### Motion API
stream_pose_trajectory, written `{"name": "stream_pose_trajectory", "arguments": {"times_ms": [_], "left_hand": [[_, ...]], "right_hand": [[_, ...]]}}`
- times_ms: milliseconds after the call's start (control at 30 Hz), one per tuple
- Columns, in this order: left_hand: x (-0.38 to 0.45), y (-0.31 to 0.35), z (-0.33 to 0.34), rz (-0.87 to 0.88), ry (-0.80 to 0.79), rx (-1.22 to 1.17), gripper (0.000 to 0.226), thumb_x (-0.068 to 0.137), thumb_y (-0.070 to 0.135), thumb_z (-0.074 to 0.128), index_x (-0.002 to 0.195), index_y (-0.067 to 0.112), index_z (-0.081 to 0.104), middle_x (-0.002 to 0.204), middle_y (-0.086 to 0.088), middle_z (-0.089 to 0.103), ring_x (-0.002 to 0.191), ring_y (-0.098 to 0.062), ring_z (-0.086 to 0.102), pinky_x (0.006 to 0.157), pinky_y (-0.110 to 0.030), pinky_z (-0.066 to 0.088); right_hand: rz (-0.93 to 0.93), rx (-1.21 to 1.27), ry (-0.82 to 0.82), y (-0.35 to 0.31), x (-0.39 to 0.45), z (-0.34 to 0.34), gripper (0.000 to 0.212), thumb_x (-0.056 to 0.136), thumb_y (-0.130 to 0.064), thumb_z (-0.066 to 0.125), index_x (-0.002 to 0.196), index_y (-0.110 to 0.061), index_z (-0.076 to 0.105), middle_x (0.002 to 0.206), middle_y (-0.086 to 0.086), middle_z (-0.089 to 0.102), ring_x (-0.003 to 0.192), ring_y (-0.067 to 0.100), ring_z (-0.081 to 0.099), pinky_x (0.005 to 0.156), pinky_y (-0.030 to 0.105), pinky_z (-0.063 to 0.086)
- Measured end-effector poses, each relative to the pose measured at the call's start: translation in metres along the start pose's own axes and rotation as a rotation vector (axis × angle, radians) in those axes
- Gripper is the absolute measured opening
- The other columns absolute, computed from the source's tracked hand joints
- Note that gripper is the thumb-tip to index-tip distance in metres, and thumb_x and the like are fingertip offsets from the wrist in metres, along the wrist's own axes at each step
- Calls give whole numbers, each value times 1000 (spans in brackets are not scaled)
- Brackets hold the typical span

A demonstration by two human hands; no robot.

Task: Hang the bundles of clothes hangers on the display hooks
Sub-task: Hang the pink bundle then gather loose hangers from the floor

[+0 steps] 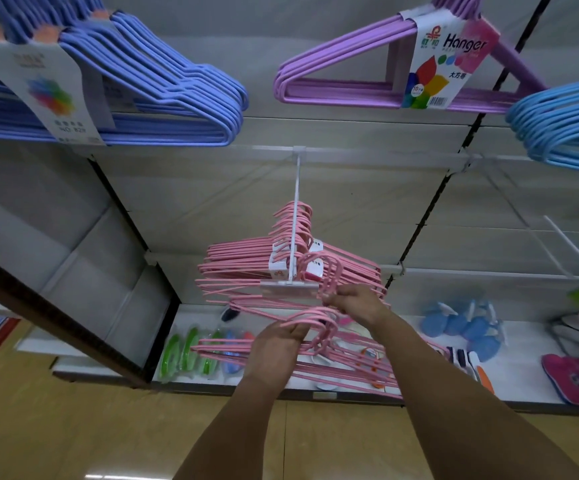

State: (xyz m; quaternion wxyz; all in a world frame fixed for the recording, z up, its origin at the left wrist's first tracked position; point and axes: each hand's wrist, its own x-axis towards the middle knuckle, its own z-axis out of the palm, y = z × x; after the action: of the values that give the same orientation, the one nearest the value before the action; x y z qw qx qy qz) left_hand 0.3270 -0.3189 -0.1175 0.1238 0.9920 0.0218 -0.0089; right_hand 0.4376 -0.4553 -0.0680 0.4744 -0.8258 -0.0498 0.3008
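A white display hook (295,216) juts out from the shelf wall, with a clear price tag holder (288,287) at its front end. Pink hanger bundles (243,258) hang on it by their hook tops. My right hand (354,303) pinches the hook tops of one pink bundle (331,275) just right of the price tag holder. My left hand (277,344) grips another pink bundle (316,367) by its hook tops, below the display hook and in front of the bottom shelf.
Dark blue hanger bundles (142,81), a purple bundle (367,74) with a "Hanger" label and light blue hangers (565,126) hang above. An unloaded white hook (575,251) sticks out at the right. The bottom shelf (523,382) holds brushes, blue items and pink slippers.
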Motion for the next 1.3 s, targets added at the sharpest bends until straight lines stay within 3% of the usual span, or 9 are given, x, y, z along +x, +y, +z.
{"name": "stream_pose_trajectory", "arguments": {"times_ms": [100, 267, 367, 500, 600, 700, 800, 1033, 1300], "left_hand": [[4, -3, -1, 9, 3, 28, 55, 95, 2, 38, 144, 26, 36, 134, -6, 55, 114, -23, 57, 100, -31, 45], [6, -15, 6, -20, -23, 25, 53, 95, 2, 39, 142, 25, 40, 130, -6, 57, 109, -23, 60, 96, -32, 47], [6, -21, 8, -32, -29, 7, 55, 92, 0, 41, 141, 26, 42, 130, -5, 58, 109, -22, 60, 97, -32, 48], [9, -30, 9, -22, -21, -10, 54, 93, -1, 42, 140, 24, 43, 127, -6, 60, 107, -22, 61, 96, -31, 48], [12, -38, 12, -47, -42, -10, 49, 92, -1, 44, 136, 21, 46, 122, -6, 63, 104, -20, 61, 95, -30, 49], [13, -42, 12, -54, -47, -14, 46, 92, -1, 45, 133, 18, 51, 120, -6, 63, 103, -19, 62, 94, -28, 49], [15, -46, 13, -64, -62, -5, 46, 91, -1, 49, 131, 19, 52, 119, -6, 63, 104, -18, 61, 94, -27, 48], [15, -47, 16, -54, -58, 23, 45, 91, 0, 46, 131, 19, 51, 121, -6, 63, 108, -20, 59, 96, -30, 46], [10, -44, 18, -47, -37, 6, 45, 91, 3, 51, 130, 25, 51, 119, -2, 64, 103, -17, 61, 93, -28, 47]], "right_hand": [[-18, 9, -14, -9, 10, 9, 24, 87, -16, 67, 105, -1, 70, 76, -4, 61, 83, 19, 57, 86, 31, 40], [-1, -23, -41, -8, 19, 15, 19, 86, -16, 68, 100, -5, 72, 94, 9, 69, 96, 30, 62, 92, 39, 48], [-3, -28, -62, -10, 27, 21, 14, 86, -13, 67, 97, -5, 72, 76, 1, 64, 80, 22, 59, 78, 30, 46], [-38, -234, -64, 1, 53, 32, 23, 80, -33, 70, 101, -23, 73, 101, 0, 71, 103, 30, 62, 102, 51, 38], [-27, -368, -6, 4, 64, 34, 29, 89, -21, 58, 115, -25, 68, 113, 0, 68, 112, 29, 58, 107, 56, 30], [-6, -419, 56, 1, 67, 31, 16, 95, -26, 52, 96, -29, 68, 102, -2, 65, 113, 27, 57, 108, 54, 24], [-11, -488, 66, -6, 70, 28, 31, 97, -42, 50, 69, -29, 54, 93, -4, 57, 110, 23, 55, 110, 50, 21], [-54, -941, 131, -8, 76, 45, 12, 91, -23, 48, 93, -22, 60, 105, 0, 65, 110, 22, 56, 100, 42, 27], [-75, -906, 213, 7, 69, 57, 26, 93, -31, 49, 116, -26, 59, 118, -1, 62, 114, 23, 51, 98, 39, 34]]}}
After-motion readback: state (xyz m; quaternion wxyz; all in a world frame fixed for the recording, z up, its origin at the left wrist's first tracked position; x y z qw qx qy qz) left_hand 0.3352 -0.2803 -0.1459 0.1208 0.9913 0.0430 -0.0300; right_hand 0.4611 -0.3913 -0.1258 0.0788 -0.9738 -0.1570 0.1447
